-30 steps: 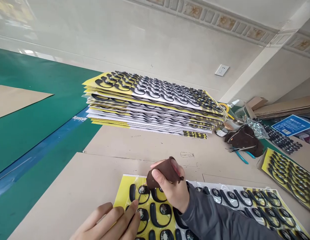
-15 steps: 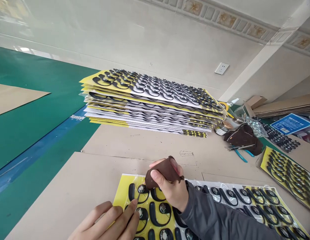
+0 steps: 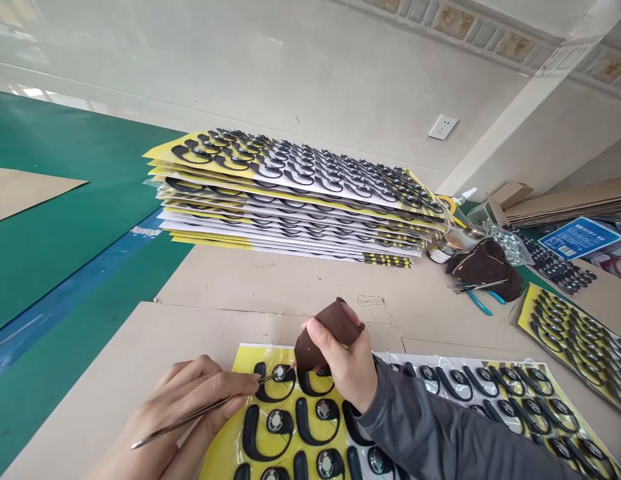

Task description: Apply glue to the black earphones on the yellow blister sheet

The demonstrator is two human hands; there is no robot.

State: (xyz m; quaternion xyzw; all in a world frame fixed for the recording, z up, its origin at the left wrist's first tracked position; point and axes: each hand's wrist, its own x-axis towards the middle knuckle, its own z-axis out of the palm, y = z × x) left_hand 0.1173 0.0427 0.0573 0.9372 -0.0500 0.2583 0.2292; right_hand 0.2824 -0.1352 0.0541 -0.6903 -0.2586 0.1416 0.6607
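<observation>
A left hand (image 3: 190, 407) pinches tweezers (image 3: 200, 413) low and flat, tips on an ear hook (image 3: 275, 380) at the yellow sheet's (image 3: 240, 433) top corner; the right hand (image 3: 345, 367) grips a brown cloth (image 3: 325, 333) just beside it, steadying the spot

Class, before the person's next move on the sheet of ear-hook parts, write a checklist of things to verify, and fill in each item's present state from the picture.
1. Left hand grips the tweezers: ok.
2. Tweezer tip meets the round part at the sheet's top corner: ok.
3. Right hand holds the brown applicator by that part: ok.
4. Applicator touches the part: cannot tell.
5. Yellow sheet lies flat on the cardboard: ok.
6. Part seated in its hook: cannot tell.
</observation>
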